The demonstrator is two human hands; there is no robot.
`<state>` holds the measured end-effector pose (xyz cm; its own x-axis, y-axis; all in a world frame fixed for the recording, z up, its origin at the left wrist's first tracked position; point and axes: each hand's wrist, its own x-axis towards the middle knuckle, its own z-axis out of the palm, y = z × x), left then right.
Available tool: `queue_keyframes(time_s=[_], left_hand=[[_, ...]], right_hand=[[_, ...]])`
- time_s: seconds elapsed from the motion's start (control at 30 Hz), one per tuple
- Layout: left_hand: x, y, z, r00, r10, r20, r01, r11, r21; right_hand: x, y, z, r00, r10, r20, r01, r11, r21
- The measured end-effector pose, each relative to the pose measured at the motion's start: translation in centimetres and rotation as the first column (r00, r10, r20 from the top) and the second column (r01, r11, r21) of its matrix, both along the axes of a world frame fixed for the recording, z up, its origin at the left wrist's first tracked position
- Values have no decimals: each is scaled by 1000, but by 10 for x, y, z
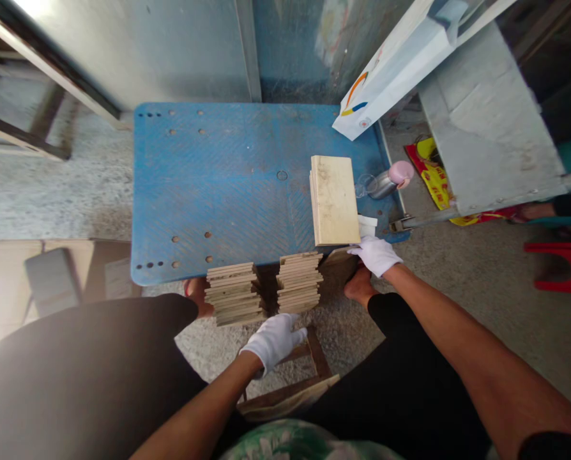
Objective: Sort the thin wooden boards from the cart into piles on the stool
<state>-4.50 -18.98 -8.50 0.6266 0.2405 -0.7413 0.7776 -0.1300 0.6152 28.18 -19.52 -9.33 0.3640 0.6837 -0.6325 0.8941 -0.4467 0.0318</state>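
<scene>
My left hand (pixel 274 340), in a white glove, hovers just below two stacks of thin wooden boards (pixel 232 294) (pixel 299 282) standing between my knees; its fingers are loosely curled and hold nothing. In its own white glove, my right hand (pixel 375 254) rests with fingers down on the near end of a pale stack of boards (pixel 334 199) lying on the blue platform (pixel 218 185). A small white piece (pixel 368 225) sits beside that stack.
A metal cup with a pink lid (pixel 391 179) lies at the platform's right edge. A white paper bag (pixel 400 57) leans over the far right corner. A wooden stool (pixel 290 383) is under me, a red stool (pixel 566 265) at right.
</scene>
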Motion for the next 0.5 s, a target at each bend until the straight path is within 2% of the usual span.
queue_keyframes(time_s=[0.13,0.27,0.37,0.43,0.5], left_hand=[[0,1,1,999,-34,9,34,999,19],[0,1,1,998,-53,-19,54,996,66],[0,0,1,997,-61,-41,64,995,82],[0,-2,1,997,-60,-40,63,995,80],[-2,-4,2,998,-56,-28,58,996,73]], right_hand=[[-2,-1,19,995,-55,84,52,998,37],[-3,-6,54,999,5,51,-5,1000,6],[-19,-18,95,994,106,-15,-102,983,154],[-42,-26,129,968,225,-112,-183,936,302],[-73,-28,168,944,259,-202,-141,875,463]])
